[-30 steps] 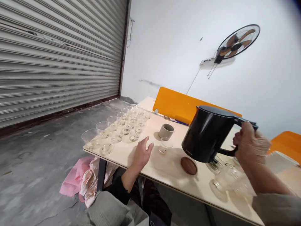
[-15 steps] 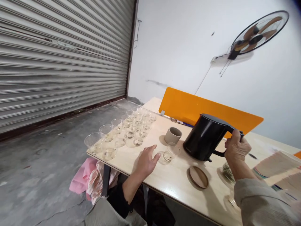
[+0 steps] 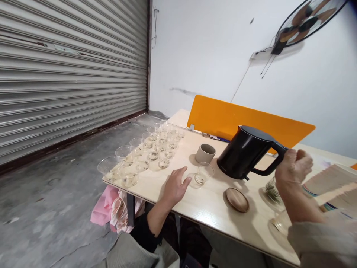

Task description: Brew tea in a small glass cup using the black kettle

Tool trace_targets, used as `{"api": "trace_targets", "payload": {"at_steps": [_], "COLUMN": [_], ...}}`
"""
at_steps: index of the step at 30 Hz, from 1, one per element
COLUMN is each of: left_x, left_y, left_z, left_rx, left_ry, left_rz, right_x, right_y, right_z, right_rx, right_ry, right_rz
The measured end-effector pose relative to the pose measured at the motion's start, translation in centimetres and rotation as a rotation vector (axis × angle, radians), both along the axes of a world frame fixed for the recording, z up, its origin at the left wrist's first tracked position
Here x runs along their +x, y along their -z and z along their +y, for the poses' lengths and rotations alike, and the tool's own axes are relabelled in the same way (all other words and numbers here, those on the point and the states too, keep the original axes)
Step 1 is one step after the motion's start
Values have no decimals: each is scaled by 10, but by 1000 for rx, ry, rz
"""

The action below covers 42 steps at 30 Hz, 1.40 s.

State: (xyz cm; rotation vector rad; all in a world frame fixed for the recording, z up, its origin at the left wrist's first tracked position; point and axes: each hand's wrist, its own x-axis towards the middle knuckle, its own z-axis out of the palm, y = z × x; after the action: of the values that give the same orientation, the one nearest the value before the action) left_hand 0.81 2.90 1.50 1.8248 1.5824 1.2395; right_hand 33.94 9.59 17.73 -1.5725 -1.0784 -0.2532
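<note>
My left hand is open above the table, fingers stretched out beside a clear plastic cup with a little pale contents at its bottom. A black electric kettle stands to the right of that cup, its lid closed. Just off the kettle's handle is my right hand, its fingers loosely bent and apart, somewhat blurred. Behind the cup sits a grey ceramic mug. A round wooden lid or saucer lies in front of the kettle.
Rows of clear plastic cups fill the table's left end. A glass jar with dried green leaves stands near my right forearm, beside packs with coloured edges. An orange divider crosses the table's back.
My right hand has let go of the kettle's handle and moved slightly right. The kettle stays in place. My left hand holds nearly the same spot; the camera view has shifted slightly.
</note>
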Motion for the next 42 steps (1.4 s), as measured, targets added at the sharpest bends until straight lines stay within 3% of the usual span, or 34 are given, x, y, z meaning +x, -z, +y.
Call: {"api": "trace_targets", "payload": {"at_steps": [1, 3, 6, 8, 10, 13, 22, 26, 30, 33, 35, 39, 42], "left_x": [0, 2, 5, 8, 10, 11, 7, 7, 6, 6, 6, 7, 8], "left_y": [-2, -7, -14, -17, -18, -16, -6, -4, -2, 0, 1, 2, 0], "left_z": [-1, -2, -4, -4, -4, -2, -1, -2, -2, 0, 0, 1, 0], "left_rx": [-14, -56, -122, -142, -141, -130, -89, -81, -74, -69, -65, -60, -59], "left_ry": [19, 71, 148, 196, 243, 289, 318, 312, 301, 278, 264, 242, 229], "left_rz": [18, 73, 182, 252, 303, 343, 296, 269, 233, 214, 202, 192, 186], "right_x": [-9, -32, -70, -92, -107, -121, -128, -127, -116, -94, -74, -42, -34], "right_y": [5, 22, 63, 91, 113, 131, 148, 152, 147, 136, 131, 131, 140], "right_z": [-12, -35, -58, -61, -58, -50, -49, -53, -60, -66, -71, -78, -79], "right_rx": [76, 135, -127, -325, -447, -463, -358, -347, -333, -270, -268, -564, -723], "right_ry": [-8, -173, -597, -725, -783, -839, -925, -928, -836, -685, -532, -259, -238], "right_rz": [-61, -76, 61, 156, 211, 220, 256, 262, 226, 61, -174, -613, -693]}}
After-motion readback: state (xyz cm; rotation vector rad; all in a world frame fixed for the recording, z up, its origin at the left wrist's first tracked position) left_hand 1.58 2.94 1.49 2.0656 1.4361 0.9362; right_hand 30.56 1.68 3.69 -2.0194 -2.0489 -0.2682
